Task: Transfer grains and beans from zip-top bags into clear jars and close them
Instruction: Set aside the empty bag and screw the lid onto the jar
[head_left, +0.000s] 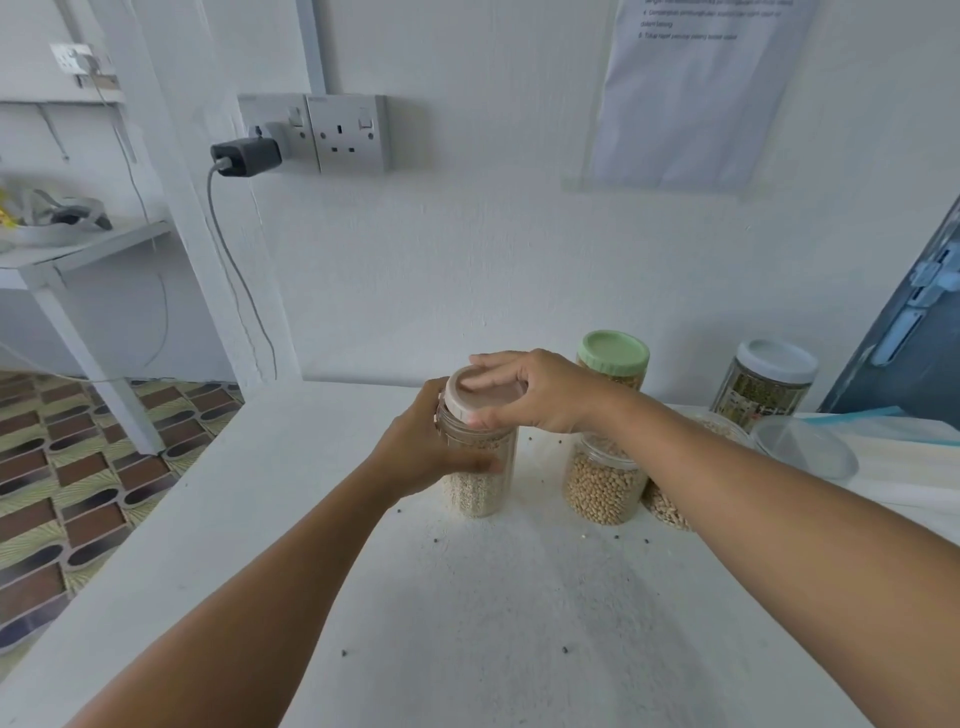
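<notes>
**Lid going on, tilted**

Nearest, at centre, the left hand (426, 447) grips the clear plastic grain-filled jar (480, 467) standing on the white table (467, 623). At its 12 o'clock, the right hand (530, 389) clasps the beige round lid (480, 389), which sits askew; twisting now risks cross-threading or tipping the jar.

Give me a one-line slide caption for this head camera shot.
Left hand steadies a grain jar while the right hand sets its pink lid on top.

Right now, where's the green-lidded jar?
In the head view, the green-lidded jar stands at the table's back against the wall, just behind the right hand.
</notes>
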